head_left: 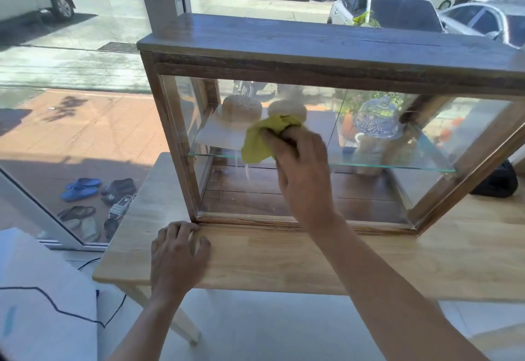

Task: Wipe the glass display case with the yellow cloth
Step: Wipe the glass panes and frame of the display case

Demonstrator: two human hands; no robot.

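Note:
A wood-framed glass display case [312,70] stands on a light wooden table [284,261]. My right hand [301,167] grips a crumpled yellow cloth [262,142] and holds it against the front glass pane, left of its middle, at the height of the inner glass shelf. My left hand [179,252] rests on the tabletop with its fingertips touching the case's lower left corner. Inside, on the shelf, sit two round woven items and a glass dome.
A black bag [497,181] lies on the table to the right of the case. Large windows stand behind and to the left, with shoes [93,204] on the ground outside and parked cars beyond. A white surface with a dark cable [56,306] sits at lower left.

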